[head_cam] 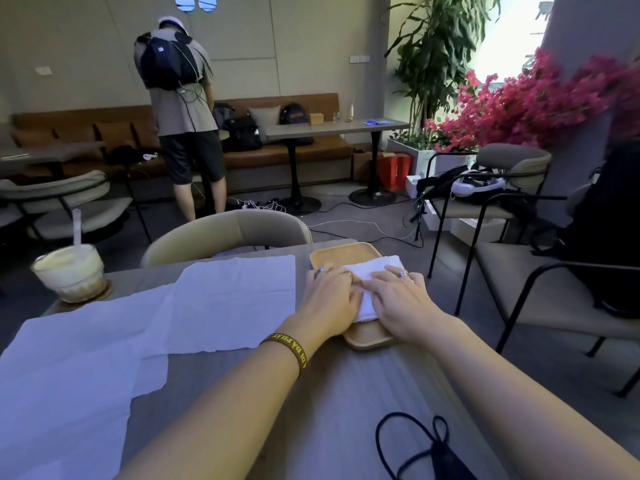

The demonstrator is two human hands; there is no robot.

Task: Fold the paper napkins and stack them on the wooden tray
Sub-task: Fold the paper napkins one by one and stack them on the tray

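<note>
— How much of the folded napkin shows?
— Little: both hands cover its middle and most of the wooden tray.
— And the black face mask?
— Cut off at the bottom edge (the nearest unfolded napkin too, at the left).

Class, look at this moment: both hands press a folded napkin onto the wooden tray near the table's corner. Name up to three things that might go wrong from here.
1. The wooden tray sits close to the table's right edge; a hard press from the left hand and right hand might nudge it off.
2. The folded napkin overhangs the tray's rim, so the stack may end up crooked.
3. The unfolded napkins lie loose beside the iced drink; reaching for one could knock it and soak them.
</note>
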